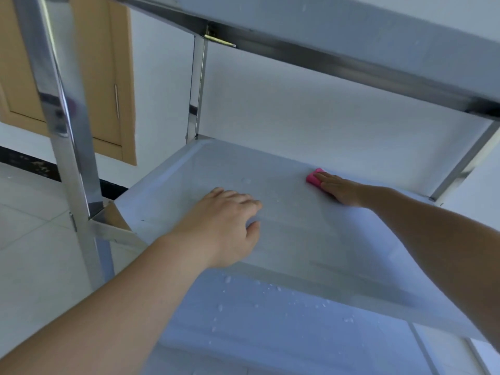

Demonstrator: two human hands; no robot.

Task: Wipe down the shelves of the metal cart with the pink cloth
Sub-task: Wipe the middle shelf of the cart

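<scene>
head view, looking down into the metal cart (67, 147). three shelves in sight: top shelf (351, 36) cut off by the upper frame edge, underside only; middle shelf (205, 169) seen whole but for its near right corner, covered by a forearm; lower shelf (257, 320) partly hidden beneath the middle one, its near edge out of frame. four uprights countable: near left, far left and far right, plus a short length at lower right, below the middle shelf. pink cloth (313, 177) at the far edge of the middle shelf, right of centre, mostly covered; only one small corner showing past the fingertips. right hand (341, 189) flat, fingers together, pressed palm-down on the cloth. left hand (224, 226) resting on the middle shelf near its left front, fingers curled loosely, thumb tucked under; holding nothing visible. both forearms bare, elbows out of frame. water droplets (270, 290) scattered on the lower shelf, too small and blurred to count. behind, one wooden door (108, 85) with one bar handle, cut off at top and left; white wall (297, 117); pale tiled floor (27, 226) with a dark strip at the wall's foot.
</scene>
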